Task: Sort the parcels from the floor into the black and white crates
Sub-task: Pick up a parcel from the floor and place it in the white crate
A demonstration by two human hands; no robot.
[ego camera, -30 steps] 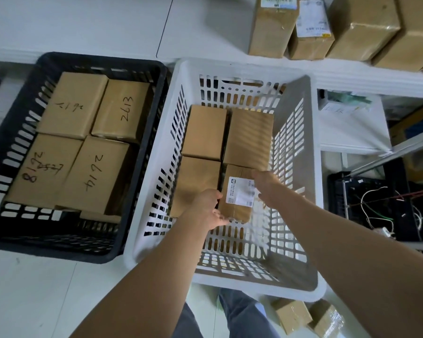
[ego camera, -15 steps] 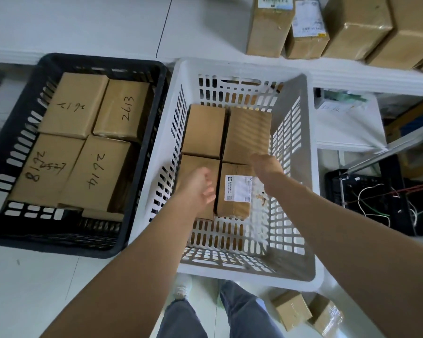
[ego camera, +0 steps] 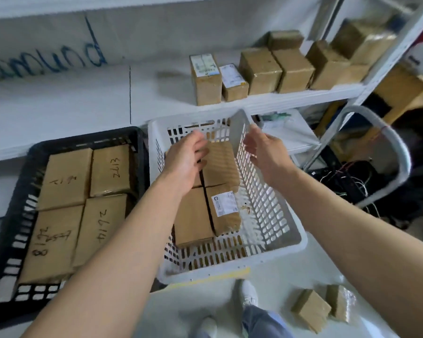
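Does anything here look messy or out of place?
Mostly tidy. The parcels in the black crate and the white crate lie flat in neat rows. Only two small parcels still on the floor beside the person's feet stand out, waiting to be sorted.

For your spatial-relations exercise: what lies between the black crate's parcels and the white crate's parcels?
In the head view, only the two crate walls: the black crate right wall and the white crate left wall, side by side.

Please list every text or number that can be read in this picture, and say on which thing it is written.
"2613": handwritten on the far right parcel in the black crate.
"2614": near right parcel, same crate.
"8192", with scribbled-out writing beside it: near left parcel.
Far left parcel: handwriting unclear.
Blue lettering on the wall: cut off, unreadable.
Printed label on the parcel in the white crate and shelf box labels: too small.
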